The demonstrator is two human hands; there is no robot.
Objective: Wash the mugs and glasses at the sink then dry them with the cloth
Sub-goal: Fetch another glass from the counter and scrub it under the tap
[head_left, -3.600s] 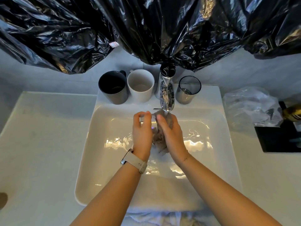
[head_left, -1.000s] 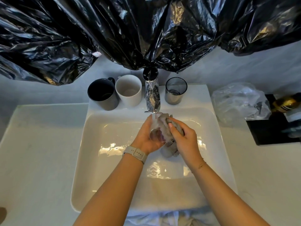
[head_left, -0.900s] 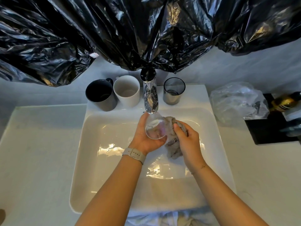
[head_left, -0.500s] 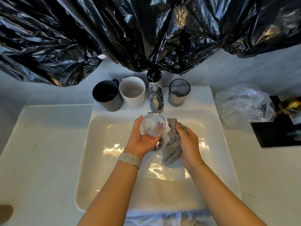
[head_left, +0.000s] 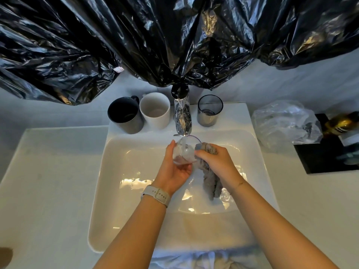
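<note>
My left hand [head_left: 173, 171] grips a clear glass [head_left: 185, 150] under the running tap [head_left: 182, 117], and water streams into the glass's mouth. Beside it, my right hand [head_left: 217, 162] grips a wet grey cloth [head_left: 211, 181] that hangs down into the white sink [head_left: 120, 191]. The cloth's top bunches against the glass's right side. On the ledge behind the basin stand a black mug [head_left: 124, 115], a white mug [head_left: 154, 110] and a dark smoked glass [head_left: 209, 110].
Crumpled black plastic sheeting [head_left: 174, 41] hangs over the wall above the tap. A clear plastic bag [head_left: 285, 125], a black tray [head_left: 326, 158] and an amber bottle [head_left: 343, 123] lie on the counter at the right. White counter [head_left: 48, 181] extends to the left.
The cloth came out of the glass and the hands drew apart. The left hand has since tipped the glass under the stream, and the right hand brought the cloth back against it.
</note>
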